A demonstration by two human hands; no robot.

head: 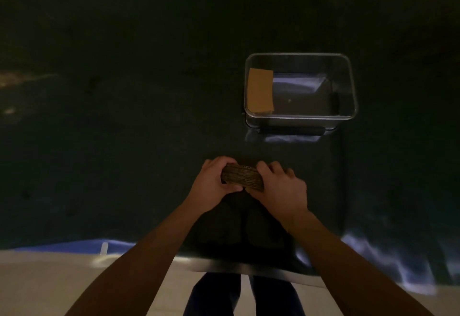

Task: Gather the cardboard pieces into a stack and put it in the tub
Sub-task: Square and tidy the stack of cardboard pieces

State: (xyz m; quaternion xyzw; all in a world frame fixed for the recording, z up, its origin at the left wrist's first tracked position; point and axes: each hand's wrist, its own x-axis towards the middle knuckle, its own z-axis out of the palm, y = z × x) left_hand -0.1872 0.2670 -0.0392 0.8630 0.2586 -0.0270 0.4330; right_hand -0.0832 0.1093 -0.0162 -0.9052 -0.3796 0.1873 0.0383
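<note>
From the head camera, you held a stack of cardboard pieces between both hands over the dark tabletop, its corrugated edges facing the camera. Your left hand was clamped on the stack's left end, fingers curled over the top; your right hand gripped its right end likewise. Beyond and to the right stood the clear plastic tub, well apart from the stack, with one tan cardboard piece leaning against its left wall.

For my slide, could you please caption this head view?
Both hands, left and right, square a cardboard stack near the tub.
</note>
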